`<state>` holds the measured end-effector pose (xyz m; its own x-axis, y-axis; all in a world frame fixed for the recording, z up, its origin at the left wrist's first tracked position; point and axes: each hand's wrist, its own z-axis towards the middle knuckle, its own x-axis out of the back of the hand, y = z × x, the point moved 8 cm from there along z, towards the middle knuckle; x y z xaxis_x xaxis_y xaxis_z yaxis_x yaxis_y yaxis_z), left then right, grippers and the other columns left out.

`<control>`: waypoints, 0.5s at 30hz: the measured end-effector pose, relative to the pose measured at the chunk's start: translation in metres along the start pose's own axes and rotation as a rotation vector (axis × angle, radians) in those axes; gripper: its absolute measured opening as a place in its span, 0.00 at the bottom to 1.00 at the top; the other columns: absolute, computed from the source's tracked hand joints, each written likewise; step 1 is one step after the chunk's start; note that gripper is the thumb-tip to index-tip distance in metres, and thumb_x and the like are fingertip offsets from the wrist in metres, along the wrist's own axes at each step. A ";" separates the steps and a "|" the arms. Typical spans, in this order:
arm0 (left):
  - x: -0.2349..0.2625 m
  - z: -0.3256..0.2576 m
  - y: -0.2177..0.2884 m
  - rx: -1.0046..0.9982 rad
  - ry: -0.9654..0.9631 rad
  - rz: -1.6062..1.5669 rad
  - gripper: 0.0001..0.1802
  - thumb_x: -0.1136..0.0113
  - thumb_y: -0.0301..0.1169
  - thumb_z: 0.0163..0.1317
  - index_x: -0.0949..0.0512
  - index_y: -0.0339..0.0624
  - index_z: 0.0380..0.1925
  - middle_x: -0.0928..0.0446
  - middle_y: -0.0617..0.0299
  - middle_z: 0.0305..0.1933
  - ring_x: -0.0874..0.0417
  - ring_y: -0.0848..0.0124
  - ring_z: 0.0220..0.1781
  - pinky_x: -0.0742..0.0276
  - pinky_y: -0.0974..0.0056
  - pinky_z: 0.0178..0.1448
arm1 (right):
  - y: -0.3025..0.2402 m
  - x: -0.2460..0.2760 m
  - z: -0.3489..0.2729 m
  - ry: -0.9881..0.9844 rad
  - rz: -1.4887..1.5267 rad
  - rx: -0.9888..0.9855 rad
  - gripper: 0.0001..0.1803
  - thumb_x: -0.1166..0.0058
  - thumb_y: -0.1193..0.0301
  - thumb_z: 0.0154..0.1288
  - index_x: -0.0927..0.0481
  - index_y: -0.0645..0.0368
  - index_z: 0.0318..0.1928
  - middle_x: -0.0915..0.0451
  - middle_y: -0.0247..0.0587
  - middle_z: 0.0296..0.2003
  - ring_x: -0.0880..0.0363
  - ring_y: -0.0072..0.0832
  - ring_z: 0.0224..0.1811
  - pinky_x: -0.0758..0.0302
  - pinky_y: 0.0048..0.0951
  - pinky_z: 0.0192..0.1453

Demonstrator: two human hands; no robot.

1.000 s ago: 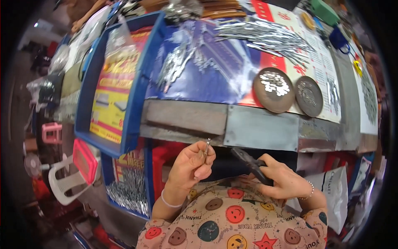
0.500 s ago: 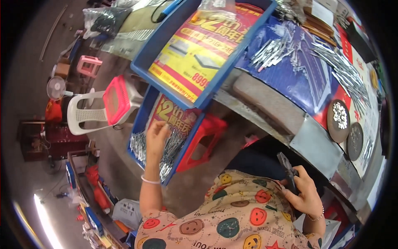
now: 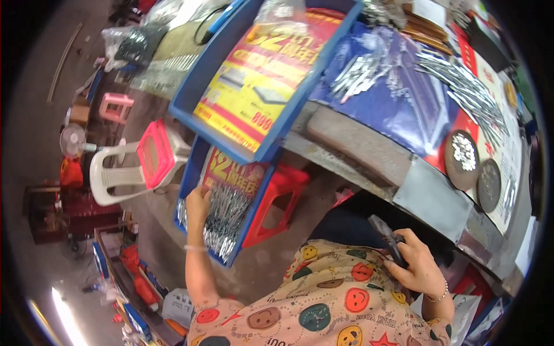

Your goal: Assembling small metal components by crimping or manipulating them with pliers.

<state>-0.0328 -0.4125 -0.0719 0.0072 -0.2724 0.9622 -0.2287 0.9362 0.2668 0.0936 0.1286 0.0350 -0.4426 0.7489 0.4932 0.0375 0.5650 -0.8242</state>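
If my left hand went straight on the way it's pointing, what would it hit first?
Probably the side wall of the lower blue tray, just ahead of your left hand; depth is unclear, so the thin metal pieces below might come first.

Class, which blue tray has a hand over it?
The lower tray, holding silvery pieces beside the red stool: the left hand is over it, not the upper tray.

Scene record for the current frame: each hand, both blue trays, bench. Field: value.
left hand: in the lower blue tray, at the thin metal pieces; grasp unclear
right hand: holds a dark hand tool
upper blue tray: printed sheet, clear plastic bag
bench: blue sheet, more metal strips, two round dishes, one with white pieces
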 end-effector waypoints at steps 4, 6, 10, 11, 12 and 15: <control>0.039 -0.028 0.121 -0.144 -0.129 -0.301 0.10 0.38 0.24 0.59 0.19 0.32 0.40 0.17 0.49 0.38 0.15 0.57 0.38 0.21 0.59 0.44 | 0.002 0.001 0.002 -0.051 0.044 0.052 0.14 0.39 0.66 0.57 0.22 0.66 0.34 0.26 0.57 0.51 0.22 0.50 0.40 0.22 0.40 0.43; 0.058 -0.051 0.212 -0.368 -0.183 -0.337 0.10 0.37 0.24 0.59 0.19 0.33 0.40 0.18 0.49 0.37 0.16 0.57 0.38 0.21 0.60 0.44 | 0.006 -0.006 0.003 -0.065 0.029 0.123 0.16 0.39 0.64 0.59 0.22 0.66 0.35 0.27 0.58 0.51 0.22 0.50 0.41 0.22 0.41 0.43; 0.064 -0.084 0.367 -0.798 -0.323 -0.519 0.08 0.38 0.21 0.58 0.20 0.33 0.39 0.19 0.50 0.38 0.16 0.58 0.41 0.22 0.63 0.45 | 0.008 -0.006 -0.003 -0.068 0.071 0.130 0.17 0.39 0.61 0.61 0.22 0.66 0.35 0.27 0.56 0.49 0.22 0.50 0.40 0.23 0.40 0.43; 0.063 -0.086 0.395 -0.894 -0.328 -0.550 0.08 0.39 0.21 0.59 0.20 0.34 0.39 0.19 0.50 0.39 0.17 0.57 0.41 0.22 0.63 0.45 | 0.009 -0.004 -0.007 -0.061 0.067 0.118 0.17 0.39 0.62 0.60 0.22 0.66 0.35 0.27 0.56 0.49 0.22 0.49 0.40 0.23 0.40 0.42; 0.056 -0.084 0.419 -0.945 -0.312 -0.580 0.08 0.39 0.22 0.60 0.21 0.34 0.40 0.20 0.49 0.38 0.18 0.54 0.40 0.23 0.61 0.44 | 0.007 -0.005 -0.013 -0.081 0.062 0.138 0.17 0.39 0.62 0.60 0.22 0.66 0.35 0.27 0.56 0.49 0.22 0.49 0.40 0.23 0.40 0.42; 0.044 -0.058 0.475 -1.047 -0.061 -0.573 0.07 0.42 0.28 0.62 0.21 0.36 0.38 0.22 0.49 0.35 0.20 0.50 0.41 0.24 0.53 0.43 | 0.010 0.002 -0.024 0.071 0.088 0.114 0.15 0.36 0.67 0.56 0.22 0.67 0.36 0.26 0.54 0.46 0.22 0.48 0.39 0.24 0.38 0.41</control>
<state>-0.0843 0.0332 0.1001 -0.2035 -0.6931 0.6915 0.6974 0.3931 0.5993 0.1146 0.1443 0.0340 -0.3776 0.8186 0.4328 -0.0302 0.4562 -0.8893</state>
